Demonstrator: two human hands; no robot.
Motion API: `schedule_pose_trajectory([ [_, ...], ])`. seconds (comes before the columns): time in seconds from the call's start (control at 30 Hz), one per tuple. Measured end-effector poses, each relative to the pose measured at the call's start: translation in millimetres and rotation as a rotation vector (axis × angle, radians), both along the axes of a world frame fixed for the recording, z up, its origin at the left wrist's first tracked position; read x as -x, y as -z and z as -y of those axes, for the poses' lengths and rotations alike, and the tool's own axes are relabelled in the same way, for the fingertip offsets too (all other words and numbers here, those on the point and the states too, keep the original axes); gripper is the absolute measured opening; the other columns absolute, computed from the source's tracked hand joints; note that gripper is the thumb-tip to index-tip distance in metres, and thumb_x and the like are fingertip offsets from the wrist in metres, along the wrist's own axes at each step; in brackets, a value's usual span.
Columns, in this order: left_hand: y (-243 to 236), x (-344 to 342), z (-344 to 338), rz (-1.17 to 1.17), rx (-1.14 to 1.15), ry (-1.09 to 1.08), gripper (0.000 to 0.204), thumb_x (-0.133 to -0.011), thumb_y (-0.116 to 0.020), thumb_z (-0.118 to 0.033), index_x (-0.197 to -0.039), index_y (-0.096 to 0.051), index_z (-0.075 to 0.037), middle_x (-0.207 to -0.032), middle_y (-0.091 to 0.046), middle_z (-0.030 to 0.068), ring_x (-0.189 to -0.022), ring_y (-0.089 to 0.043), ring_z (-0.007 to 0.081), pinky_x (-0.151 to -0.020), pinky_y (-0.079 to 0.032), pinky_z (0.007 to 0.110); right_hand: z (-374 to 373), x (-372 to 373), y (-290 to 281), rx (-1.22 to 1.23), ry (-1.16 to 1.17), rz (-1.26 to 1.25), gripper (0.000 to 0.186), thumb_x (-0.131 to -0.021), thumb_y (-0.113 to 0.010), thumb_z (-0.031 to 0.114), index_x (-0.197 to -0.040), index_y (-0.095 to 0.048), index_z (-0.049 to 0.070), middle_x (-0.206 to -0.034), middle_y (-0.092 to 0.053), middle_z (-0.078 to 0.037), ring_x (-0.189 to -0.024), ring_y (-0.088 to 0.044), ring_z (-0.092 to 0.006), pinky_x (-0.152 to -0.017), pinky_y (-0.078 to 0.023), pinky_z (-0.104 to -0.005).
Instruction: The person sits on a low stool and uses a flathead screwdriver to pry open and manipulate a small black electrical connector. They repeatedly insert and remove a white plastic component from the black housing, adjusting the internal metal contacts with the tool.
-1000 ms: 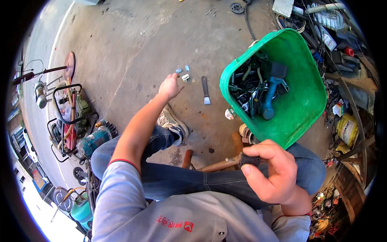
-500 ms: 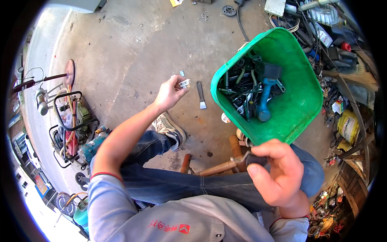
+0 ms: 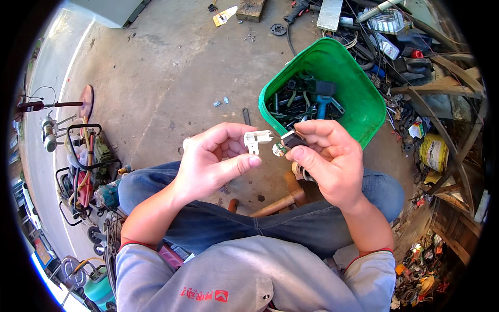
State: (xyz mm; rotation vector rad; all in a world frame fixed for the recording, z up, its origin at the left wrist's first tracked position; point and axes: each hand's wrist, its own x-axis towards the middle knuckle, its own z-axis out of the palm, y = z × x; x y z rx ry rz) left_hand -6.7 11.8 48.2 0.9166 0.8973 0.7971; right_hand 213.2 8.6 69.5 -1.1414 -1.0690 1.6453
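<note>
Both parts being handled are in hand at the centre of the frame, held up above the ground. The left hand carries a white part; the right hand carries a small black part. The parts face each other across a narrow gap and do not touch. Picking up appears complete for these two; as far as the view shows, no join exists between them. Two pale blue pieces, one beside the other, lie loose on the concrete ground in the upper centre, apparently not in use.

Fingers: the left thumb and index finger are slightly parted, pinching the white part at its left side, with the remaining fingers curled behind. The right thumb and index finger close on the black part from below and above, its pale end turned left; the other right fingers bend inward. How firmly either grip presses cannot be told.

Surroundings: a dark tool handle shows just above the left hand, its lower end hidden. A green bucket, right of centre, holds a blue power tool among dark hand tools.
</note>
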Motion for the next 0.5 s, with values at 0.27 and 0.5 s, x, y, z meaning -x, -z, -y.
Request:
schedule_pose_trajectory([
  [0.27, 5, 11, 11, 0.118, 0.075, -0.014, 0.043, -0.083, -0.068, 0.000, -0.122, -0.051, 0.003, -0.108, -0.062, 0.0119, -0.097, -0.063, 0.0170, -0.085, -0.054, 0.032, -2, 9, 3, 0.038, 0.014, -0.065, 0.022, -0.085, -0.065, -0.001, -0.105, -0.056, -0.002, -0.094, -0.064, -0.007, -0.085, -0.060, -0.0093, -0.076, -0.049, -0.0235],
  [0.5, 5, 13, 12, 0.230, 0.252, -0.009, 0.043, -0.084, -0.066, -0.004, -0.124, -0.051, 0.003, -0.103, -0.064, 0.0143, -0.085, -0.066, 0.0195, -0.077, -0.054, 0.030, -5, 13, 4, 0.033, 0.004, -0.065, 0.021, -0.085, -0.064, -0.001, -0.104, -0.055, -0.002, -0.094, -0.063, -0.006, -0.085, -0.059, -0.0083, -0.075, -0.048, -0.0231],
])
